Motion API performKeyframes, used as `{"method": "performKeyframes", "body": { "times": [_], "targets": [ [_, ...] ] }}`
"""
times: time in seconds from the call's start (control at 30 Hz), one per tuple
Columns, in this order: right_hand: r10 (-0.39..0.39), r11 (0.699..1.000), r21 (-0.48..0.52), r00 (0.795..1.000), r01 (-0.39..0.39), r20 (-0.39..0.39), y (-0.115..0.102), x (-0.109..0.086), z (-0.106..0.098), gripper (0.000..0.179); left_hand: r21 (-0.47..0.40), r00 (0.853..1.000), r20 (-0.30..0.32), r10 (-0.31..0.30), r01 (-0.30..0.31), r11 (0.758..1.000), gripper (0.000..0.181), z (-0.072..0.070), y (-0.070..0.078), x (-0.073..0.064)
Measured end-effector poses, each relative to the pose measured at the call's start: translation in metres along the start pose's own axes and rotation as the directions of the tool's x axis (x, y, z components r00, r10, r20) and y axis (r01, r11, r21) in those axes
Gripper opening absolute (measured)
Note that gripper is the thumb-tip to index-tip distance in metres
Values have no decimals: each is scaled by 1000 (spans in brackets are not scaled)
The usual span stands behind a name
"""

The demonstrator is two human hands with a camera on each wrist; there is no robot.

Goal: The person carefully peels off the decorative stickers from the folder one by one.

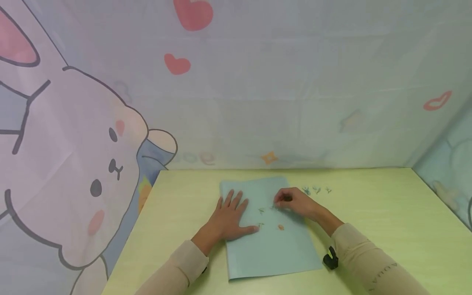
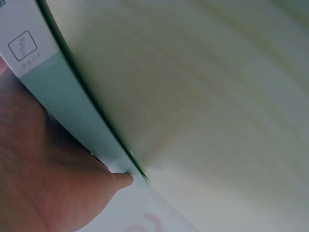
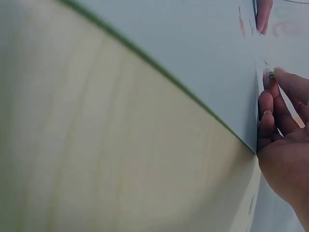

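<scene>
My left hand (image 1: 229, 219) rests spread and flat on the left part of a pale blue-green folder-like sheet (image 1: 273, 254). In the left wrist view its thumb lies along the folder's edge (image 2: 87, 116). Over the upper right of the folder, my right hand (image 1: 293, 200) pinches a tiny greenish piece (image 3: 271, 75) between thumb and forefinger; its exact kind I cannot tell. Near the fingertips, a small green sprig-like piece (image 1: 261, 210) lies on the folder. Another sprig-like piece (image 1: 261, 225) lies by the left thumb, with a small orange piece (image 1: 281, 227) to its right.
Three small blue-green sprig-like pieces (image 1: 316, 190) lie in a row on the pale yellow-green table (image 1: 383, 221), right of the folder. A black object (image 1: 330, 259) shows beside the right sleeve. A curtain (image 1: 280, 94) with hearts and a cartoon rabbit hangs behind the table.
</scene>
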State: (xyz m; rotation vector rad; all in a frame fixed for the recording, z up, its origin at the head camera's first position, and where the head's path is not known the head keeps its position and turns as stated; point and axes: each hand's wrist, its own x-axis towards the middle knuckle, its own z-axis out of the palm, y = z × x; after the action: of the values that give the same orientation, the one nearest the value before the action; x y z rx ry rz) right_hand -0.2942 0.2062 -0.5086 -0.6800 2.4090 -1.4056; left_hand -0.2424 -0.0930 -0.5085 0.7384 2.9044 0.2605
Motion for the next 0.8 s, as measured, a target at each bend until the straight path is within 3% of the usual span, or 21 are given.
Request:
{"method": "performKeyframes", "body": {
  "times": [0.2, 0.47, 0.8],
  "targets": [
    [36, 999, 12, 998, -35, -55, -5, -4, 0, 12, -3, 1000, -2, 6, -6, 1000, 102, 4, -1, 1],
    [64, 991, 127, 991, -49, -116, -19, -8, -7, 22, -5, 1000, -8, 5, -5, 1000, 103, 1, 1, -1],
    [116, 985, 147, 978, -91, -174, -31, -14, -25, 33, -16, 1000, -14, 14, -15, 1000, 101, -1, -1, -5]
  ]
}}
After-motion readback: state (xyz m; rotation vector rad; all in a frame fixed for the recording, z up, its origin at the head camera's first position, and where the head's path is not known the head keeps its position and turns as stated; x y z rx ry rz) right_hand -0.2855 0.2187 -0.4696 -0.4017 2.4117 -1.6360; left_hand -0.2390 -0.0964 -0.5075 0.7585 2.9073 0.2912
